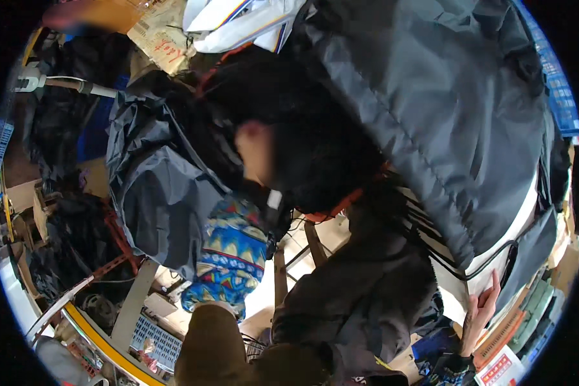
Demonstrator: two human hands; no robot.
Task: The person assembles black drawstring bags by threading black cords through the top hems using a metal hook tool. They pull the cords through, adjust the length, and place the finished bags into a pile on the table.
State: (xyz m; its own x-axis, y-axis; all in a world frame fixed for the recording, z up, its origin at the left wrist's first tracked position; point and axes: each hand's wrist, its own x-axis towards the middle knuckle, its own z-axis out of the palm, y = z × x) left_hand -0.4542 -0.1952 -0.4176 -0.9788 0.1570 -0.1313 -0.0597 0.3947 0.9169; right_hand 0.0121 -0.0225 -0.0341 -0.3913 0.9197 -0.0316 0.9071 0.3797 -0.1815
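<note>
The surroundings are a crowded workroom, with a blue crate [555,83] at the upper right edge of the frame, and a carton [167,38] and white bags [238,26] along the top. The grey cloth [444,122] fills the upper right and hangs down over a white layer [453,296]; a black cord [495,260] loops at its lower edge. The right hand [479,315], lower right, lies at that edge, its grip loose, fingers extended, nothing visibly held. The left hand [254,154], beyond the patterned sleeve [231,251], is blurred against dark material [328,122]; its grip cannot be told. In this inspector's judgement, sound handling calls for the right fingers to take the cloth's edge rather than the cord, to keep the loop free of snags, and to spread tension evenly so the cloth does not bunch.
</note>
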